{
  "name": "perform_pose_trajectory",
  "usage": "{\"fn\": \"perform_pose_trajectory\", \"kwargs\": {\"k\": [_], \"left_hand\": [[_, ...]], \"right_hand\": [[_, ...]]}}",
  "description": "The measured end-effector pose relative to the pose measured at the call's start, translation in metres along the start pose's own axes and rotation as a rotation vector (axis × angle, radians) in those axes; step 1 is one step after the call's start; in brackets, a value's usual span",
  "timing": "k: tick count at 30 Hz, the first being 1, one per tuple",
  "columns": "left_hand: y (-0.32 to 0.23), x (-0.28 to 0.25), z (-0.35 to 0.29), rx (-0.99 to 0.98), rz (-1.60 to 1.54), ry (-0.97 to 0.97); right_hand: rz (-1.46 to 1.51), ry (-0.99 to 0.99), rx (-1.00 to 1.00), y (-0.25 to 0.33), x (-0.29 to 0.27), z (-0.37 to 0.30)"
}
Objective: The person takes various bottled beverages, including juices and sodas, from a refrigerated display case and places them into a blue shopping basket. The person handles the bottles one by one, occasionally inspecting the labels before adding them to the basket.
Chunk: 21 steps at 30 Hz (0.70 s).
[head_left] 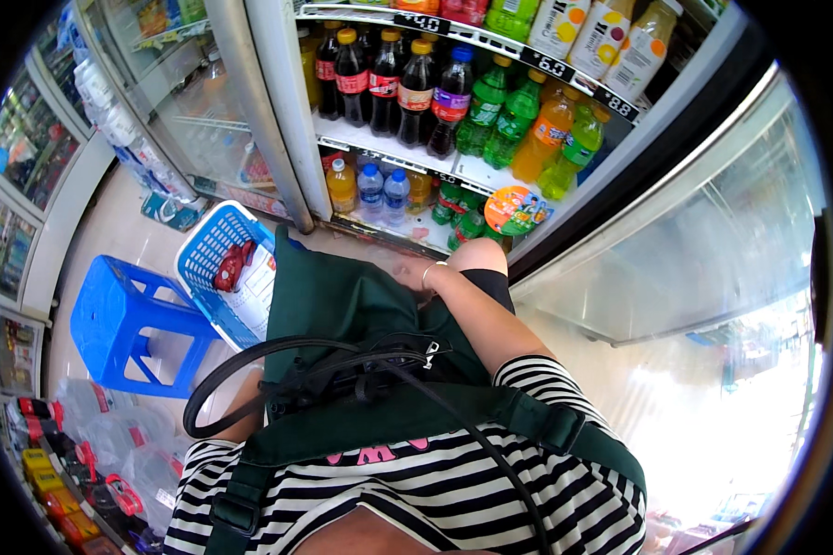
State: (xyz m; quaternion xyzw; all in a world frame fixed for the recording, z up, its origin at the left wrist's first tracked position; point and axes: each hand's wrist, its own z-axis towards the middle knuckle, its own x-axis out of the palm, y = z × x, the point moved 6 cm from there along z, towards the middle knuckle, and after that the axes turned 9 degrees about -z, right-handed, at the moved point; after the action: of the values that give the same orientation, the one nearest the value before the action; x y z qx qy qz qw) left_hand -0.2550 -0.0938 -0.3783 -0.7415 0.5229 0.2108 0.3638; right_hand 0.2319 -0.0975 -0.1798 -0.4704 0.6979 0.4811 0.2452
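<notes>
My right arm reaches forward past the dark green bag (333, 287) strapped across my front. A pale bracelet (433, 270) circles its wrist. My right hand (413, 272) is low, just in front of the open drinks cooler's bottom edge; its fingers are blurred and partly hidden by the bag, so I cannot make out whether it holds anything. Only a piece of my left arm shows beside the bag; the left hand is hidden. A blue-and-white plastic basket (217, 217) stands at the bag's left, with dark red packets (234, 266) and a white printed sheet (253, 298) in it.
Cola bottles (384, 88), green soda bottles (504, 125) and orange drinks fill the cooler shelves; bottled water (370, 187) stands lower. Glass doors stand open left (171, 74) and right (694, 213). A blue stool (125, 314) and large clear containers (125, 430) are at left.
</notes>
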Motion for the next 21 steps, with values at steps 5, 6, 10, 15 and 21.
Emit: {"fn": "perform_pose_trajectory", "kwargs": {"k": [5, 6, 10, 15, 21], "left_hand": [[0.001, -0.024, 0.021, -0.035, -0.001, -0.117], [-0.012, -0.034, 0.028, -0.024, 0.016, -0.130], [-0.025, -0.045, 0.019, -0.013, 0.071, -0.198], [-0.047, -0.036, -0.005, -0.239, 0.188, 0.025], [-0.041, -0.025, -0.022, -0.185, 0.357, 0.073]], "right_hand": [[0.010, -0.040, -0.017, -0.001, 0.007, 0.001], [0.062, -0.055, -0.013, -0.011, 0.008, -0.001], [0.079, -0.035, -0.056, -0.017, 0.013, 0.004], [0.158, 0.157, 0.021, 0.010, 0.018, 0.009], [0.192, 0.306, -0.041, 0.012, 0.053, 0.051]]}}
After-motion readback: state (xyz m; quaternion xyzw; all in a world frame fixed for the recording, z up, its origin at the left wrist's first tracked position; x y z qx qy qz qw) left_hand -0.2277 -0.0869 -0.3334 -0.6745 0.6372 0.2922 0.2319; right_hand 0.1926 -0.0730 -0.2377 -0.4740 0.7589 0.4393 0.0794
